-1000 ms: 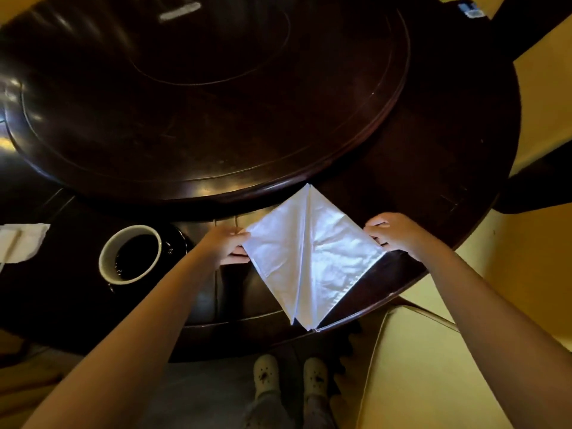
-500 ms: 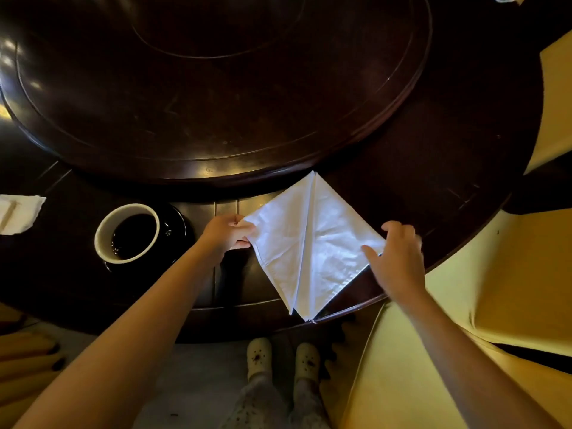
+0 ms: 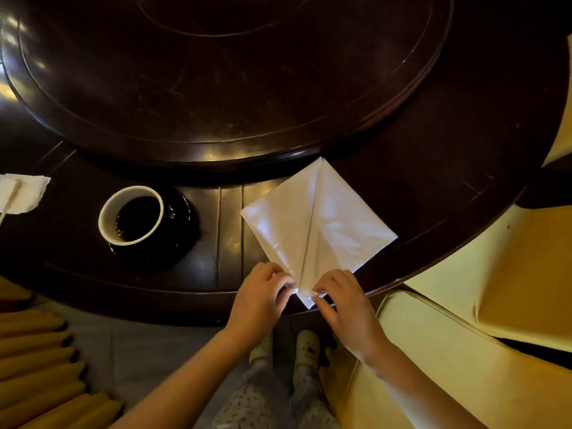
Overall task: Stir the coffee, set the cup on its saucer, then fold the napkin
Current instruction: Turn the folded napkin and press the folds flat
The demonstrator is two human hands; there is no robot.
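Observation:
A white cloth napkin [image 3: 318, 224] lies on the dark wooden table [image 3: 433, 168], folded into a kite shape with a centre crease, its narrow tip toward me at the table edge. My left hand [image 3: 263, 297] and my right hand [image 3: 337, 300] pinch that near tip from either side, fingers closed on the cloth. To the left, a white-rimmed cup [image 3: 131, 215] with dark coffee stands on a black saucer [image 3: 179, 221].
A raised round turntable [image 3: 216, 88] fills the table's middle, right behind the napkin. A crumpled white paper with a stir stick [image 3: 21, 193] lies at the far left. Yellow-covered chairs [image 3: 464, 305] stand at right, and another at lower left.
Both hands left the napkin's side corners and came together at its near tip. The view shifted closer and downward.

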